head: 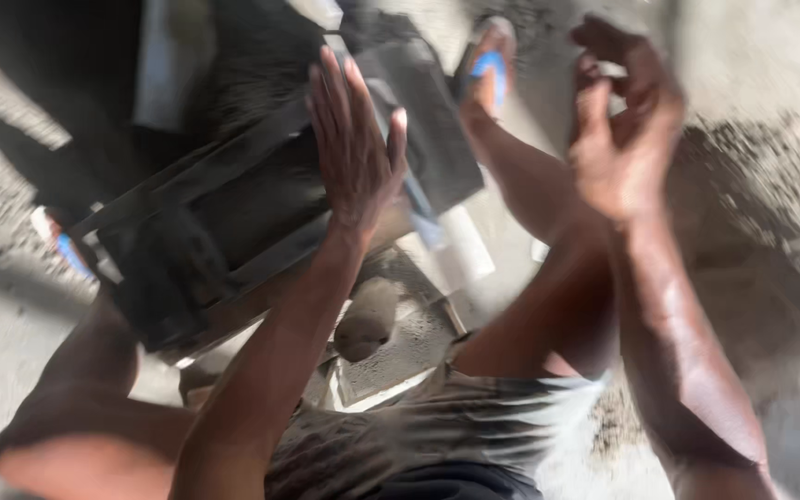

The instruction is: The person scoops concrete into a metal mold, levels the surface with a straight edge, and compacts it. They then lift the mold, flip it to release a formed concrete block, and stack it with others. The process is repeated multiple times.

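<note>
**A:** Where are your hands right now?

**B:** Your left hand (pixel 356 153) is raised with the palm flat and the fingers stretched out straight and close together; it grips nothing. Your right hand (pixel 624 130) is up beside it, well apart, with the fingers curled loosely inward and nothing visible inside them.

**A:** What lies closest to them?

**B:** Just behind and below your left hand sits a dark metal mould box (pixel 233 213), tilted, with its open frame towards your left knee. A white-and-blue handle-like piece (pixel 446 236) pokes out from under your left wrist, but the blur hides what it is. Below that wrist, between your legs, a grey lump of wet mix (pixel 368 319) rests on a flat board (pixel 409 356).

**A:** And around your right hand?

**B:** Beyond its fingertips your foot wears a blue-strapped sandal (pixel 490 69). To the right of that hand lies a heap of grey sand (pixel 752 204) on the ground.
</note>
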